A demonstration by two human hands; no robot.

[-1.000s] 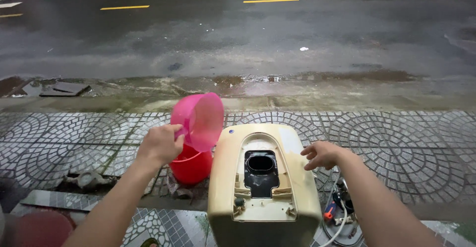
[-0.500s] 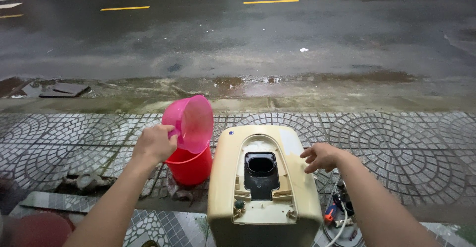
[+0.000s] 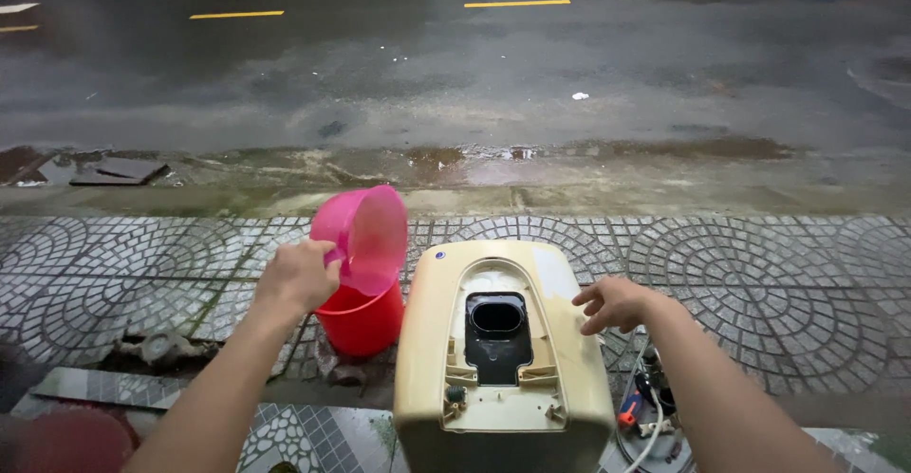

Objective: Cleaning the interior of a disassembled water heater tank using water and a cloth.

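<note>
A wet road [image 3: 455,65] with yellow dashes fills the top of the view, edged by a kerb with puddles. Below it lies a pavement [image 3: 759,274] of grey stones set in fan patterns.

In the lower middle stands a cream plastic casing [image 3: 446,340], seen from above, with a dark rounded opening [image 3: 496,316] in its top. The right hand [image 3: 615,302] rests on the casing's upper right edge, fingers loosely curled and slightly apart, touching the cream surface.

Just to the left of the casing sits a red bucket [image 3: 365,319] on the pavement. Above its rim the left hand [image 3: 299,276] holds a pink scoop [image 3: 370,236], tilted on its side with its mouth facing right; the fingers are closed around its handle, which is hidden by the hand.

At the lower right, beside the casing, lie a white cable [image 3: 648,440] and some small tools, one with an orange handle [image 3: 628,408]. Flat dark slabs [image 3: 119,171] lie by the kerb at far left.
</note>
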